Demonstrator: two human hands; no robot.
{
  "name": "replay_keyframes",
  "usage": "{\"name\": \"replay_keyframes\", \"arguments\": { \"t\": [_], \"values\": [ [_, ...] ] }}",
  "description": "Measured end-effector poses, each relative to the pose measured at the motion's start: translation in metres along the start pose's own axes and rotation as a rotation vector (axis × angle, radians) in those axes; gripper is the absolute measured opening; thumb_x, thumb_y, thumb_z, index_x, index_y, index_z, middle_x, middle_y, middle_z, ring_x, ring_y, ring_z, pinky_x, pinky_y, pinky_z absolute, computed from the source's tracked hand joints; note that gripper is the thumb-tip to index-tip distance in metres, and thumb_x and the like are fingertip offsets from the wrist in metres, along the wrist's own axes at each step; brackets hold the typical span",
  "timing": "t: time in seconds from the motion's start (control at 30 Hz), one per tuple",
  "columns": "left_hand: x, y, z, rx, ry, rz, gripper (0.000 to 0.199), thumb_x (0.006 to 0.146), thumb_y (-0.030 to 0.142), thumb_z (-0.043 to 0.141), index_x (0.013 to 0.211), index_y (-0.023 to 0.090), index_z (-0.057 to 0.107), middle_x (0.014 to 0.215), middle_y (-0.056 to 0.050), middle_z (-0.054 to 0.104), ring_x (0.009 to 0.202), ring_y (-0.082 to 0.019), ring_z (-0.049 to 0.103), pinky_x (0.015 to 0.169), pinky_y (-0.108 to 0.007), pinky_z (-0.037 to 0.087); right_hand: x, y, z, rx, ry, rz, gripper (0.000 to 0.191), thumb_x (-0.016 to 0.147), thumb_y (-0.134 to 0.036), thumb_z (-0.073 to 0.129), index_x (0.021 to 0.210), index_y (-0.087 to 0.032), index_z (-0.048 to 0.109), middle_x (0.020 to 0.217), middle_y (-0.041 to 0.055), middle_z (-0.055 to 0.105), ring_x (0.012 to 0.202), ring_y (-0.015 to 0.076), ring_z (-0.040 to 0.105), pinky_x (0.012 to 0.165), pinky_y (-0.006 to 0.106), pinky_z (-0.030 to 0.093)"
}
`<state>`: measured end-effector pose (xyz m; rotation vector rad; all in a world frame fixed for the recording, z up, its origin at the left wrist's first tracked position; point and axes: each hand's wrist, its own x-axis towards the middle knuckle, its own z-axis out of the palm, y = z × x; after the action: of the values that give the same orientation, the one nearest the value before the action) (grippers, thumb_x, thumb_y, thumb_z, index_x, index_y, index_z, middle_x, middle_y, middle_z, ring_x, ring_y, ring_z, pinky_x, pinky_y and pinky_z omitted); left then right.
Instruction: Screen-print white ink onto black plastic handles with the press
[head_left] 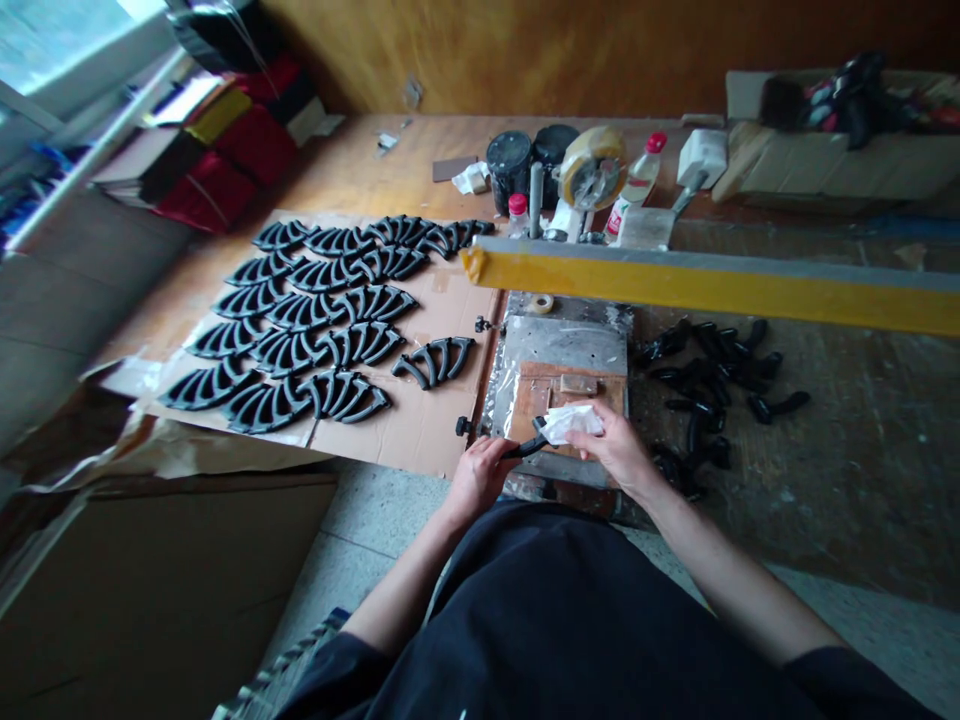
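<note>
My left hand (480, 474) is closed round one end of a black curved handle-like piece (528, 446). In my right hand (616, 446) is a crumpled white tissue or cloth (571, 422), pressed against or close to the piece's other end. Both hands are above the near part of a worn metal plate (562, 338) with a wooden block (579, 384) on it. Similar loose black pieces (705, 370) lie in a heap to the right. On cardboard (442, 425) at the left, many more are laid out in fanned rows (292, 318).
A long yellow-and-grey bar (712, 285) crosses above the table from the right. Behind it stand black tins (510, 165), a tape roll (592, 170), and a red-capped bottle (637, 185). A cardboard box (847, 165) sits back right; red bundles (217, 180) are stacked back left.
</note>
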<state>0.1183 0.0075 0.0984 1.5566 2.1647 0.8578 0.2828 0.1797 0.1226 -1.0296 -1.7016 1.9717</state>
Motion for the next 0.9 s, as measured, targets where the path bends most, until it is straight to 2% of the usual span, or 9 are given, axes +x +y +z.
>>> {"name": "replay_keyframes", "arguments": {
  "t": [0.13,0.27,0.47,0.53,0.63,0.7,0.73,0.83,0.9],
  "values": [
    [0.006,0.021,-0.001,-0.056,-0.057,0.119,0.013,0.09,0.025,0.061,0.1,0.02,0.066,0.092,-0.005,0.072,0.086,-0.018,0.065,0.08,-0.029,0.053,0.007,0.01,0.002,-0.285,0.007,-0.155,0.033,0.072,-0.031,0.072,0.103,-0.02,0.066,0.088,0.0014,0.069,0.073,0.0167,0.063,0.064,0.026,0.05],
    [0.01,0.036,0.002,-0.127,-0.086,0.181,0.015,0.091,0.029,0.059,0.102,0.02,0.065,0.092,-0.005,0.072,0.086,-0.017,0.067,0.08,-0.029,0.054,0.016,0.007,-0.018,-0.382,0.141,-0.218,0.029,0.075,-0.029,0.067,0.102,-0.02,0.067,0.094,0.0034,0.071,0.08,0.019,0.064,0.071,0.028,0.049],
    [0.045,0.062,0.03,-0.149,-0.074,0.202,0.014,0.087,0.026,0.066,0.099,0.019,0.067,0.09,-0.004,0.073,0.085,-0.018,0.069,0.078,-0.029,0.056,0.005,0.001,-0.078,-0.204,0.5,-0.115,0.031,0.071,-0.038,0.073,0.093,-0.018,0.064,0.059,-0.003,0.06,0.046,0.0129,0.05,0.045,0.023,0.04],
    [0.065,0.078,0.046,-0.157,-0.093,0.224,0.016,0.086,0.026,0.067,0.101,0.019,0.068,0.092,-0.005,0.074,0.086,-0.019,0.07,0.08,-0.031,0.057,-0.001,0.0,-0.098,-0.093,0.614,-0.134,0.032,0.069,-0.038,0.075,0.091,-0.018,0.063,0.061,-0.0026,0.061,0.045,0.0115,0.048,0.042,0.022,0.039],
    [0.099,0.095,0.06,-0.218,-0.104,0.322,0.033,0.088,0.03,0.064,0.119,0.021,0.063,0.11,-0.007,0.072,0.101,-0.02,0.068,0.091,-0.034,0.055,-0.006,-0.002,-0.123,0.053,0.779,-0.223,0.036,0.065,-0.036,0.08,0.09,-0.016,0.064,0.072,-0.0002,0.065,0.047,0.0099,0.05,0.042,0.021,0.042],
    [0.122,0.086,0.055,-0.223,-0.053,0.317,0.038,0.09,0.03,0.061,0.127,0.023,0.058,0.119,-0.007,0.069,0.107,-0.019,0.065,0.095,-0.032,0.052,-0.007,-0.003,-0.133,0.112,0.825,-0.272,0.038,0.063,-0.035,0.082,0.092,-0.016,0.066,0.078,0.0008,0.067,0.05,0.0096,0.054,0.043,0.02,0.045],
    [0.131,0.074,0.047,-0.176,-0.005,0.241,0.036,0.092,0.029,0.058,0.127,0.023,0.058,0.119,-0.006,0.069,0.105,-0.017,0.066,0.094,-0.03,0.052,-0.007,-0.004,-0.136,0.136,0.822,-0.285,0.038,0.064,-0.036,0.083,0.093,-0.016,0.066,0.081,0.0014,0.068,0.053,0.0101,0.056,0.044,0.02,0.047],
    [0.147,0.012,0.015,0.122,0.167,-0.207,0.026,0.096,0.028,0.048,0.117,0.022,0.063,0.111,-0.004,0.069,0.091,-0.013,0.066,0.086,-0.025,0.052,-0.008,-0.005,-0.131,0.2,0.731,-0.282,0.037,0.07,-0.041,0.08,0.097,-0.018,0.068,0.093,0.0042,0.07,0.065,0.015,0.066,0.054,0.025,0.056],
    [0.147,-0.034,-0.006,0.228,0.229,-0.366,0.027,0.094,0.023,0.048,0.113,0.013,0.065,0.112,-0.013,0.067,0.101,-0.022,0.063,0.093,-0.035,0.05,-0.007,-0.004,-0.119,0.245,0.657,-0.259,0.037,0.072,-0.042,0.078,0.099,-0.018,0.07,0.098,0.006,0.071,0.074,0.0191,0.07,0.062,0.03,0.06]
  ]
}}
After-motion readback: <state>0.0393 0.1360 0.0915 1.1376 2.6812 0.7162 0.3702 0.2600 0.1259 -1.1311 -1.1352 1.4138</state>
